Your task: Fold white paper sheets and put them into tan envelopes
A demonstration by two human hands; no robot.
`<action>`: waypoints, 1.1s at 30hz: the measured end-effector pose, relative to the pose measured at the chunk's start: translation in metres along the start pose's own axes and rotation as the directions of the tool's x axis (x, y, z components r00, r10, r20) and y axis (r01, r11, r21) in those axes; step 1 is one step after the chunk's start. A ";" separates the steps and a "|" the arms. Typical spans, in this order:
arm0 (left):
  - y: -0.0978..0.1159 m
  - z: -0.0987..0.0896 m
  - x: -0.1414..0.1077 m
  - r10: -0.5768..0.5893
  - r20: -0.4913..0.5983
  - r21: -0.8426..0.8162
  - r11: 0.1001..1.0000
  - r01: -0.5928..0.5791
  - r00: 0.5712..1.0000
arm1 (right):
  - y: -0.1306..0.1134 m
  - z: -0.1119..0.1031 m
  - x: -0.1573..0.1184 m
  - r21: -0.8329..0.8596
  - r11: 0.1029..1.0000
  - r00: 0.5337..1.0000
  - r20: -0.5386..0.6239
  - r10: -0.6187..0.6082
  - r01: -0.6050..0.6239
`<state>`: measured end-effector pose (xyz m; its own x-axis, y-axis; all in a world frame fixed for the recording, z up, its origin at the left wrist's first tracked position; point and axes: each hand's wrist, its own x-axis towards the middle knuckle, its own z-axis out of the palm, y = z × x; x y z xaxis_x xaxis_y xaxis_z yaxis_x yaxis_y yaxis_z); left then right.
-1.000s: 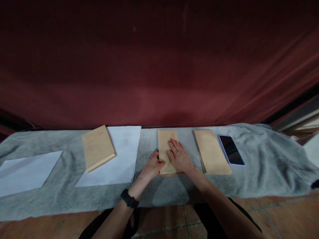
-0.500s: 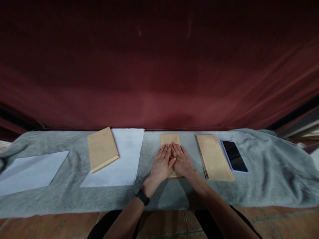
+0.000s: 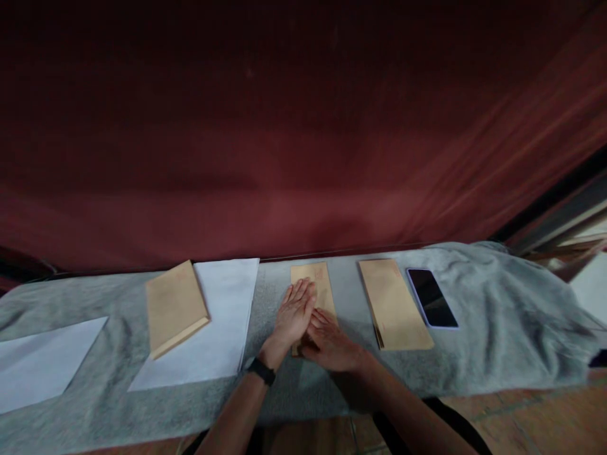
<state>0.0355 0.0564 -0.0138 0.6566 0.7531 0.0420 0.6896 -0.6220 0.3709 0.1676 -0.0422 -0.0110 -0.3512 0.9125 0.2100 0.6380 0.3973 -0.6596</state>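
Note:
A brown paper envelope (image 3: 317, 275) lies on the grey cloth in front of me, with faint red print near its top. My left hand (image 3: 294, 313) rests flat on its left half, fingers stretched out and pointing away from me; a black band is on that wrist. Over the lower right part of the envelope lies my right hand (image 3: 334, 344), turned to the left, its fingers extended on the paper beside the left palm. The envelope's lower right corner is hidden under it.
A stack of brown envelopes (image 3: 397, 306) and a phone (image 3: 432, 298) lie to the right. To the left, a filled-looking envelope (image 3: 174, 303) rests on white paper sheets (image 3: 226, 316); another white sheet (image 3: 45, 363) lies farther left. A dark red curtain (image 3: 284, 158) hangs behind the grey cloth (image 3: 502, 316).
My right hand has slid down toward the envelope's near edge and turned leftward. My left hand stays flat on the paper. The view has tilted and shifted slightly.

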 end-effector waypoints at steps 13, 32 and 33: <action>0.004 0.006 0.053 0.277 0.143 0.124 0.948 -0.295 0.950 | 0.015 -0.047 0.009 0.805 0.538 0.918 0.021 0.395 -0.250; 0.034 0.012 -0.001 0.285 0.129 0.099 0.949 -0.298 0.950 | 0.040 -0.041 0.023 0.828 0.520 0.611 -0.303 0.731 -0.211; 0.035 0.014 -0.004 0.282 0.128 0.097 0.950 -0.295 0.951 | 0.041 -0.041 0.023 0.831 0.515 0.608 -0.301 0.735 -0.211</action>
<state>0.0615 0.0286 -0.0137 0.8582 0.5127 0.0255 0.4910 -0.8344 0.2502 0.2135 -0.0010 -0.0032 0.4615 0.8760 -0.1399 -0.1668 -0.0692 -0.9836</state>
